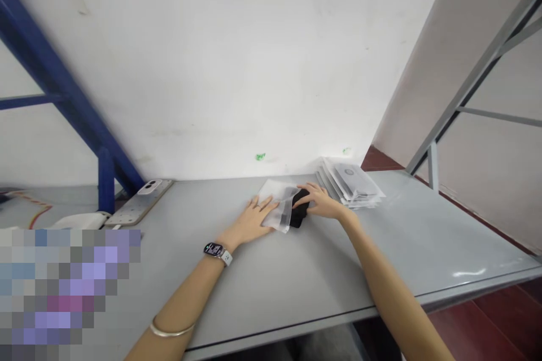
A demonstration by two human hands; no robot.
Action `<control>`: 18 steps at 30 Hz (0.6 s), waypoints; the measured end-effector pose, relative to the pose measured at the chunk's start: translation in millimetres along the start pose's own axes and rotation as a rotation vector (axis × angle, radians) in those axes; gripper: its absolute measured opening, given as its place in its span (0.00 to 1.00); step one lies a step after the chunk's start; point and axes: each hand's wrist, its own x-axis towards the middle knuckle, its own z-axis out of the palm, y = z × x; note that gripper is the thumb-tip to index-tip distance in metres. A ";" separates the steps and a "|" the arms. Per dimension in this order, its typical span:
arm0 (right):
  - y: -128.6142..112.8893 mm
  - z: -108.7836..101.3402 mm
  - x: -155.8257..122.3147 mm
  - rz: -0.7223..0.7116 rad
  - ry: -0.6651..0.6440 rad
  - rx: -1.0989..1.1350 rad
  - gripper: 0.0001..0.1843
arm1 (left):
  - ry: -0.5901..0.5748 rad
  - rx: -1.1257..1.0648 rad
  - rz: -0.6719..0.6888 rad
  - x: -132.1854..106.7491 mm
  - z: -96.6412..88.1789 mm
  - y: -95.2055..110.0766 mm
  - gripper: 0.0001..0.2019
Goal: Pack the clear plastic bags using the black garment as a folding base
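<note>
A frosted, see-through plastic bag [276, 187] lies on the grey table. My left hand [249, 222] rests on its left part, fingers spread and flat. At the bag's right side sits a flat black item [298, 216], its left edge seemingly under or inside the plastic; I cannot make out its exact kind. My right hand [320, 202] has thumb and fingers bent round the black item's upper right part, and some fingertips touch the bag's edge. Behind my right hand stands a stack of filled frosted bags [353, 180], the top one with a grey item and a round mark.
A phone [138, 203] lies at the table's back left, near a white rounded object [80, 220]. A blue metal post [71, 90] rises at the left. The white wall [254, 67] borders the table's back. A blurred-out patch covers the lower left.
</note>
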 end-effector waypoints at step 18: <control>16.6 -7.1 -6.5 0.085 0.033 0.276 0.26 | -0.294 -0.023 -0.373 -36.5 -50.2 -65.6 0.54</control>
